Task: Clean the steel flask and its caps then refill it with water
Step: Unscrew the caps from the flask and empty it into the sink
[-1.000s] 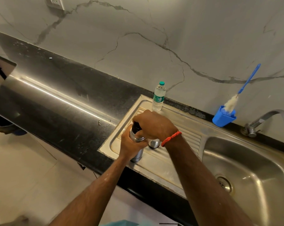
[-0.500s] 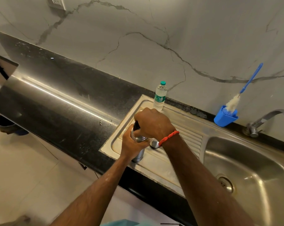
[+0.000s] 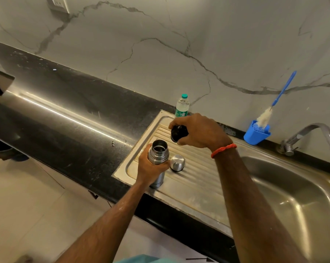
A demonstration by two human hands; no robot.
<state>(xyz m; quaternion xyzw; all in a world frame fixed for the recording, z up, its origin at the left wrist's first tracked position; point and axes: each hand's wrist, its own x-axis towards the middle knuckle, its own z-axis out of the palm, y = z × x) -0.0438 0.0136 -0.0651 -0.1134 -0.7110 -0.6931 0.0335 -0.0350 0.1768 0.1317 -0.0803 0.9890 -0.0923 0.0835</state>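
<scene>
Left hand [image 3: 150,168] around flask [image 3: 158,152], lettering [image 3: 157,184] illegible

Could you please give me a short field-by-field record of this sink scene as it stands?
flask: upright on the drainboard, mouth open, gripped by the left hand
black cap: off the flask, held in the right hand
steel cap: dome up on the drainboard, beside the flask
bottle: capped, at the drainboard's back edge
brush: in the blue holder, near the tap
</scene>
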